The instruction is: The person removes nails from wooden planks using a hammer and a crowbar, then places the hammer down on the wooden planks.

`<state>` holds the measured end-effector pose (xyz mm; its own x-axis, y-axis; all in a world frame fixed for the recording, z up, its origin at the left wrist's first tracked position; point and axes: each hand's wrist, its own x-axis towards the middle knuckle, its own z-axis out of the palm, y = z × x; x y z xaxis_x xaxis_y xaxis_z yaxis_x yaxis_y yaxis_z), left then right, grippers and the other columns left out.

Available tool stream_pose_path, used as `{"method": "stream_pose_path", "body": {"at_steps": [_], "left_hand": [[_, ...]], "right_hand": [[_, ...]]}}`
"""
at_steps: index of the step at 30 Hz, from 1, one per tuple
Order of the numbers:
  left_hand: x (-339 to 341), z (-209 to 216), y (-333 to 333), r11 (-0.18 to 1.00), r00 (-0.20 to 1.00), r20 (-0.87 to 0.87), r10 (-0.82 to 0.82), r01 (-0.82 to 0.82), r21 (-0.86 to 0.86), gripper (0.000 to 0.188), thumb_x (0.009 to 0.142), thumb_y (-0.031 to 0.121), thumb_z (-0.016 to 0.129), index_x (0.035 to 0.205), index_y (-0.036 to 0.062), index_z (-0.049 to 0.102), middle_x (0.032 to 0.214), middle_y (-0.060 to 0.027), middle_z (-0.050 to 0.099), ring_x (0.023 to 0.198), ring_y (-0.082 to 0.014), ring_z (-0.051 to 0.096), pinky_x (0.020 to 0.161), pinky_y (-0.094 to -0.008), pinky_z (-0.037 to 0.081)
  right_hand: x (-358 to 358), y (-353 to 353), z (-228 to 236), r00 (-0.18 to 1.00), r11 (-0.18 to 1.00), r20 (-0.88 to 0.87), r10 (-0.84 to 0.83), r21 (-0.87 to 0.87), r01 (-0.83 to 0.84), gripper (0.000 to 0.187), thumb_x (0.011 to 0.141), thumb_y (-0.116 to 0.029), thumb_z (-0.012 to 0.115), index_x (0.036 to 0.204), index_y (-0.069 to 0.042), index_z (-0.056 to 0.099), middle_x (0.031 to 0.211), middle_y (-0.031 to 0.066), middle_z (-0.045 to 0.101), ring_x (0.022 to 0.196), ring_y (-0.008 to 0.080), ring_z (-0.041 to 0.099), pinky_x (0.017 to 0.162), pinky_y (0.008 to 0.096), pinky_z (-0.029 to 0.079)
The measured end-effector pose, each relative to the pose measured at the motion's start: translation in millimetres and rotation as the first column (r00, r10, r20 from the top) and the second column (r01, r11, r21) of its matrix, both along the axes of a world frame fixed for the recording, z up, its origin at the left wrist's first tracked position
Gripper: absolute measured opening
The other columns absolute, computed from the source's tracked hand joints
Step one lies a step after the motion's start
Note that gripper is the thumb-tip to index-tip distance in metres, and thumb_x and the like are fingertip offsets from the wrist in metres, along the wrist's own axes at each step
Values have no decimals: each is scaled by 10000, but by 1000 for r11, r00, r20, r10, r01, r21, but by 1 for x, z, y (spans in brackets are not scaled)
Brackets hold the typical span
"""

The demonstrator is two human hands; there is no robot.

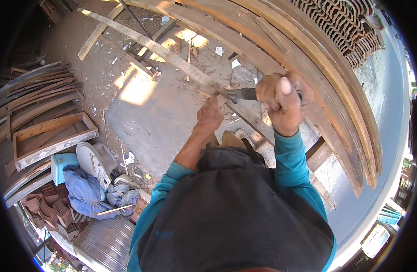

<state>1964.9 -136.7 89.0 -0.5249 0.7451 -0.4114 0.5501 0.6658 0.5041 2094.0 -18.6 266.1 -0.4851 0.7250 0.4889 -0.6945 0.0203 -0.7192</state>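
Note:
A long narrow wooden board [172, 59] runs slantwise from the far left to just in front of me. My left hand [210, 114] is closed at the board, its fingers around a small piece of wood [221, 100] at the board's edge. To the right, my right hand [284, 97] is closed on the dark handle of a tool that looks like a hammer [245, 94]. The tool's metal head lies close to the left hand's fingertips, over the board. Whether it touches the wood I cannot tell. The right fingers are slightly blurred.
Long planks [335, 86] lie stacked along the right. Wavy roof tiles [339, 27] stand at the far right. On the left are stacked boards [36, 97], a wooden frame [88, 123], a blue tarp [84, 192] and a grey plastic basin [104, 156]. Scraps litter the concrete floor [140, 122].

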Motion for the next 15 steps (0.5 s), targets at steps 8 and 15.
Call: {"method": "stream_pose_path", "body": {"at_steps": [8,15], "left_hand": [[6,-9,7,997,998,11,-54,53,57,552,922,280,607,1325,-38,402,1190,-328,599,1142,-468,587,972,-563,444],[9,-14,-5,997,997,34,-63,62,52,493,917,284,614,1258,-31,451,1197,-317,598,1115,-476,594,943,-554,461]], "right_hand": [[-2,-8,10,981,998,183,-65,37,59,324,969,-157,556,702,-81,389,538,15,406,476,113,384,453,297,295],[23,7,-13,983,987,92,-159,46,156,428,1020,-282,474,652,-138,311,512,-49,335,430,89,356,447,294,330]]}}
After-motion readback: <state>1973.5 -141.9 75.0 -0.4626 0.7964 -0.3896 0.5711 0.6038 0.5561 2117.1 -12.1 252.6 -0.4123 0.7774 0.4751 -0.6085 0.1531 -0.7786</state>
